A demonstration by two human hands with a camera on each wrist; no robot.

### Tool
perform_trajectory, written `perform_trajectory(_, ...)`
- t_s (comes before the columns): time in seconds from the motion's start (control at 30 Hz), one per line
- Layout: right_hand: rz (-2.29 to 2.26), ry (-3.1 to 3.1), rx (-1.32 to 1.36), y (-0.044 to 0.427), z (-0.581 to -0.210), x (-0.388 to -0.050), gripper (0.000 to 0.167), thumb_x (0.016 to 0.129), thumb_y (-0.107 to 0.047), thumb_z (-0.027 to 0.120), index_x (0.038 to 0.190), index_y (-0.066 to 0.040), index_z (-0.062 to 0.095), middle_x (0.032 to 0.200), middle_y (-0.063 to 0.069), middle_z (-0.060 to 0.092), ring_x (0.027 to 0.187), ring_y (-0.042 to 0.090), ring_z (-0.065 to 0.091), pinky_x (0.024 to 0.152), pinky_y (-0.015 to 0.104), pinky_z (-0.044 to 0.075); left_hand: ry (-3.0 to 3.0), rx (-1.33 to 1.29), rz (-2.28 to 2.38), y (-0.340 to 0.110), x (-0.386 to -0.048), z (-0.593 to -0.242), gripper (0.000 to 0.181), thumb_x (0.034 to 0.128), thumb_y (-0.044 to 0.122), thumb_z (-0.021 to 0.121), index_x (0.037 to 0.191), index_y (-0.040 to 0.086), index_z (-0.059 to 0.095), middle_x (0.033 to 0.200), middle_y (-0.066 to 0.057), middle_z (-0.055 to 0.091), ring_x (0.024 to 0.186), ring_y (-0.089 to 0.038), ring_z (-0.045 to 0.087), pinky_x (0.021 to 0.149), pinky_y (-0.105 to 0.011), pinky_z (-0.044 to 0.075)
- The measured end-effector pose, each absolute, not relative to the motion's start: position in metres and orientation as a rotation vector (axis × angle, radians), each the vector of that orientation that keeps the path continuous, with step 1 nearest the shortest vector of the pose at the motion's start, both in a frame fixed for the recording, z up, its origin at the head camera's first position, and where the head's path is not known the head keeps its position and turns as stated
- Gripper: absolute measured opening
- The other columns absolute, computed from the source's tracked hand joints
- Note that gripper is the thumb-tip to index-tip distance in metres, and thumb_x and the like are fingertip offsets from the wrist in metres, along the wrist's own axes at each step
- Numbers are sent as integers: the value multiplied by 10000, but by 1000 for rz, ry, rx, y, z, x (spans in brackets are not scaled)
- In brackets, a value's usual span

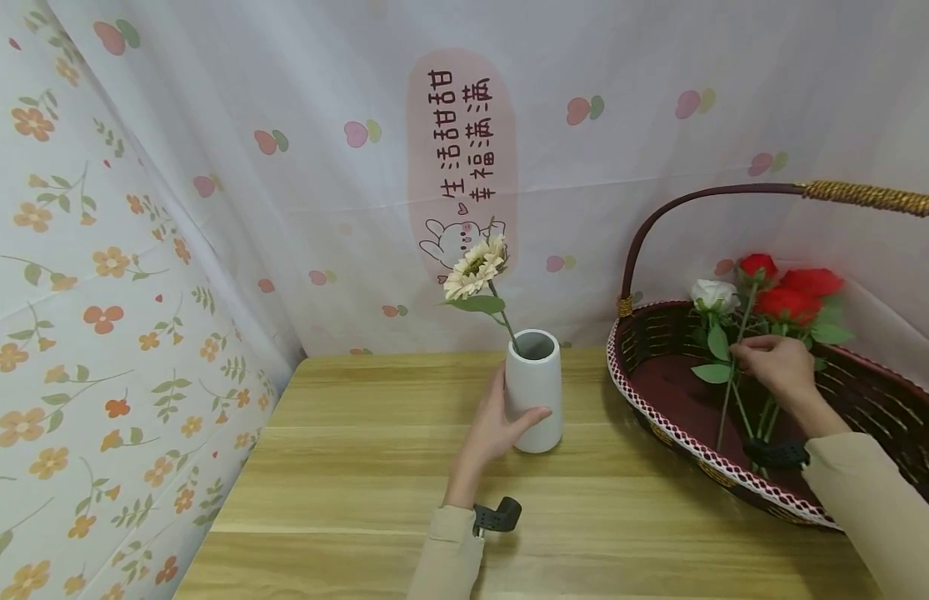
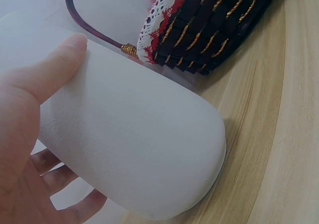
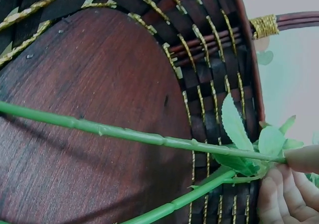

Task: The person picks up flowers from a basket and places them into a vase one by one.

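A white vase (image 1: 533, 400) stands upright on the wooden table, with one cream daisy-like flower (image 1: 475, 268) leaning left out of its mouth. My left hand (image 1: 501, 421) grips the vase from its left side; in the left wrist view the thumb (image 2: 62, 64) lies across the vase's wall and the other fingers curl behind it. Over the basket, my right hand (image 1: 781, 367) pinches the green stem (image 3: 149, 137) of a red rose (image 1: 758, 267) between thumb and fingers. More red roses (image 1: 797, 296) and a white rose (image 1: 714, 296) are close behind that hand.
A dark woven basket (image 1: 685, 446) with lace trim sits on the right of the table (image 1: 344, 475). Its tall arched handle (image 1: 662, 212) rises above the flowers. A printed curtain (image 1: 322, 208) hangs behind and to the left.
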State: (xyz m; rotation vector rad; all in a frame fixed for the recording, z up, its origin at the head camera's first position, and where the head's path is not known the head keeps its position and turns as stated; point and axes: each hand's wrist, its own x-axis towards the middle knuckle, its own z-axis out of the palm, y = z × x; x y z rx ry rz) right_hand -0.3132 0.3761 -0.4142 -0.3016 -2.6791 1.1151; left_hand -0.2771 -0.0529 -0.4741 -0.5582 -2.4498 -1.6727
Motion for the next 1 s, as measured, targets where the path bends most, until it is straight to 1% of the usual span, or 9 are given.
perform_trajectory(0.07, 1149, -2664, -292, 376, -414, -313, 557, 1007, -357, 578, 1236, 151, 589, 687, -69, 691, 586, -31, 586, 537, 202, 464, -2453, -557, -1674, -53, -277, -474, 936, 868, 407, 803, 1587, 183, 247, 1524, -62, 410, 1348, -241, 445, 1100, -517, 375)
perform_trajectory(0.2, 1228, -2625, -260, 377, -414, -312, 583, 1014, -375, 571, 1295, 135, 544, 688, -242, 610, 599, -71, 595, 559, 148, 447, -2450, -563, -1682, -53, -277, -474, 935, 869, 396, 805, 1587, 177, 248, 1522, -63, 414, 1348, -241, 446, 1103, -515, 373)
perform_trajectory(0.3, 1298, -2578, -212, 377, -413, -312, 586, 1019, -348, 572, 1323, 148, 508, 705, -306, 557, 612, -67, 614, 571, 123, 446, -2450, -561, -1684, -53, -277, -474, 940, 870, 396, 804, 1590, 171, 243, 1528, -69, 408, 1354, -245, 441, 1104, -519, 371)
perform_trajectory(0.43, 1379, -2512, -161, 375, -410, -313, 571, 1019, -296, 581, 1321, 176, 473, 727, -312, 545, 615, -64, 621, 575, 126, 472, -2451, -557, -1681, -53, -277, -474, 947, 870, 406, 802, 1592, 170, 237, 1528, -75, 408, 1354, -251, 441, 1101, -527, 373)
perform_trajectory(0.5, 1407, -2482, -144, 374, -409, -313, 538, 1017, -275, 590, 1305, 166, 481, 737, -310, 551, 617, -59, 627, 582, 122, 482, -2453, -557, -1678, -53, -277, -474, 947, 869, 408, 802, 1592, 172, 237, 1524, -73, 413, 1350, -249, 446, 1099, -524, 376)
perform_trajectory(0.57, 1440, -2451, -125, 371, -407, -313, 478, 1012, -250, 605, 1276, 136, 503, 746, -303, 563, 617, -48, 635, 591, 116, 488, -2454, -557, -1676, -53, -277, -474, 945, 869, 409, 802, 1591, 175, 239, 1520, -69, 417, 1347, -247, 449, 1098, -522, 378)
perform_trajectory(0.7, 1488, -2396, -89, 367, -403, -312, 286, 997, -227, 639, 1167, -10, 563, 760, -282, 594, 615, -27, 644, 607, 109, 490, -2455, -560, -1671, -54, -277, -474, 936, 868, 406, 805, 1585, 178, 248, 1513, -60, 425, 1342, -239, 455, 1098, -512, 380)
perform_trajectory(0.8, 1522, -2357, -74, 364, -399, -311, 206, 987, -219, 657, 1114, -80, 574, 767, -268, 609, 612, -14, 647, 607, 104, 489, -2449, -564, -1670, -54, -277, -474, 929, 867, 403, 806, 1581, 177, 256, 1506, -58, 430, 1339, -237, 457, 1097, -510, 382)
perform_trajectory(1.0, 1619, -2274, -66, 357, -390, -307, 168, 976, -163, 671, 1088, -76, 581, 780, -242, 634, 619, 8, 659, 606, 113, 511, -2445, -566, -1670, -54, -277, -474, 930, 866, 406, 806, 1582, 181, 256, 1506, -62, 429, 1337, -243, 457, 1093, -517, 385)
